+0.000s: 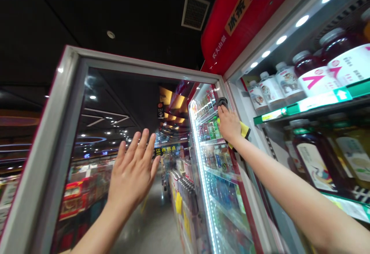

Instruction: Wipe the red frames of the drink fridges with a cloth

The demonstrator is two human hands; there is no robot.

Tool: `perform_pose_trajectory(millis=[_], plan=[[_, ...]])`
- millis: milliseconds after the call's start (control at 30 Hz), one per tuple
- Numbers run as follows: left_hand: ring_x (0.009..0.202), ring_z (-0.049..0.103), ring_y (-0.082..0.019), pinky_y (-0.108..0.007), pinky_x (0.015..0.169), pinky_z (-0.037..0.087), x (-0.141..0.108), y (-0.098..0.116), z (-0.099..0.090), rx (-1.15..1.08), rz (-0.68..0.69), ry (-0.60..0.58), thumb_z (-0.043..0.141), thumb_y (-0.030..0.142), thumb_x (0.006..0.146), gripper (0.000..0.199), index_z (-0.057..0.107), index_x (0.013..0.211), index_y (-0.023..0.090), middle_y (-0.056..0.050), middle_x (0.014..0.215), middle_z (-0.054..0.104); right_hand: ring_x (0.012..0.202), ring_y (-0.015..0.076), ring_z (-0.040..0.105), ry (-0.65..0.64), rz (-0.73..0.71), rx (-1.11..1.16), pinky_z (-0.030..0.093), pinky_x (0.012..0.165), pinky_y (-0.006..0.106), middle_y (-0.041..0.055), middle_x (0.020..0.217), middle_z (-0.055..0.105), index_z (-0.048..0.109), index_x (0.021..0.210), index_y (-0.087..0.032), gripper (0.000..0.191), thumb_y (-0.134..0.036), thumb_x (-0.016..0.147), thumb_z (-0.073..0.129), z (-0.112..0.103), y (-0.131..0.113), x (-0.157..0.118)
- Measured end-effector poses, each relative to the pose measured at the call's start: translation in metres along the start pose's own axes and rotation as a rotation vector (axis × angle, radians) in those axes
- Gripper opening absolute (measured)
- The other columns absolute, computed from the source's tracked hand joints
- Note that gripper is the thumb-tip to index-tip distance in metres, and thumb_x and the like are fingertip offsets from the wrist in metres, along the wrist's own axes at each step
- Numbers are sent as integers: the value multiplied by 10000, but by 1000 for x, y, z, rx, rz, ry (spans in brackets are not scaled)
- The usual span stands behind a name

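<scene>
A fridge's glass door [141, 62], framed in grey, stands swung out in front of me. My left hand [134, 165] is raised against its pane with the fingers spread; it appears to lie flat on the glass and holds nothing. Near the hinge side of the door, my right hand [229, 125] presses a yellow and dark-grey cloth [245, 130] to the door's inner edge. Dark cloth bunches above the fingertips, and yellow edging shows below the palm. The fingers hide part of the cloth.
At the right, the lit fridge has shelves [306, 105] of bottled drinks, including a dark bottle [313, 155]. A red sign panel [231, 26] tops it. Through the glass appear another lit drinks fridge [216, 161], an aisle floor [156, 223] and stacked goods [185, 192].
</scene>
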State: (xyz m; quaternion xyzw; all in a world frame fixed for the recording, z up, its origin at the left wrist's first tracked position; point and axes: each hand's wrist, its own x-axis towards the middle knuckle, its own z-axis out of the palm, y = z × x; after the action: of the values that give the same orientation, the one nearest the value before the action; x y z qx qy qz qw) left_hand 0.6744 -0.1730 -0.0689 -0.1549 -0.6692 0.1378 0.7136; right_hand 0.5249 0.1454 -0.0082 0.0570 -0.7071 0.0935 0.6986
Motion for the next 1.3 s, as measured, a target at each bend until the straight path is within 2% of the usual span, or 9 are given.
perform_pose_trajectory(millis=[133,300,467,633,800,933,1100,1200,1300], plan=[[1514,317,-256,-490,1268,167,0,0,-1,-6,-6,2,361,485,1033,606,290,1589,257,-56,1629,333,1270,336,549,-2,21,67,461,1055,476,199,1436,574,505,1459,-59,597,-26,884,350,-18,0,49],[1508,332,-259,-494,1268,178,-3,-4,2,8,0,20,372,476,1030,609,279,1595,270,-53,1626,343,1313,341,513,205,-13,130,421,1099,515,149,1468,560,524,1459,-148,546,-129,930,392,-32,13,108],[1513,313,-267,-515,1265,190,-5,-9,5,30,28,38,391,394,1019,643,183,1619,294,-37,1642,308,1459,339,371,34,-132,94,333,1197,519,190,1578,423,493,1463,-41,534,-217,972,381,-6,28,54],[1506,325,-277,-507,1270,176,-4,-7,6,1,7,52,427,421,1004,676,175,1619,297,-28,1645,297,1510,322,300,24,-250,67,349,1198,532,134,1596,415,463,1505,-114,577,-141,934,383,8,39,-12],[1509,325,-272,-499,1269,172,-5,-7,7,37,19,40,403,407,1017,642,208,1614,275,-46,1641,303,1479,375,345,-33,-168,14,327,1178,597,177,1596,397,465,1498,-87,658,-27,845,406,5,37,46],[1507,331,-264,-487,1266,181,-6,-8,6,80,31,35,413,398,1020,638,223,1612,253,-64,1633,321,1463,365,375,-49,-39,91,350,1172,545,215,1597,379,433,1501,-28,684,-13,817,423,0,5,103],[1511,322,-258,-492,1266,181,-7,-5,5,83,36,24,423,373,1019,663,169,1620,254,-68,1635,312,1423,264,461,34,-178,386,427,1144,480,126,1593,419,246,1607,-153,696,-149,924,375,-6,-28,62],[1511,323,-254,-486,1268,176,-7,-2,5,62,14,30,438,390,1017,674,164,1619,261,-65,1628,329,1424,260,462,40,-303,412,400,1172,492,95,1572,459,394,1551,-188,600,-232,953,403,-2,-16,31],[1512,320,-253,-480,1271,165,-7,-1,4,63,4,21,460,406,1010,686,169,1616,266,-60,1625,337,1436,298,440,102,-139,384,376,1180,522,164,1552,469,509,1463,-103,538,-253,961,384,7,-5,41]])
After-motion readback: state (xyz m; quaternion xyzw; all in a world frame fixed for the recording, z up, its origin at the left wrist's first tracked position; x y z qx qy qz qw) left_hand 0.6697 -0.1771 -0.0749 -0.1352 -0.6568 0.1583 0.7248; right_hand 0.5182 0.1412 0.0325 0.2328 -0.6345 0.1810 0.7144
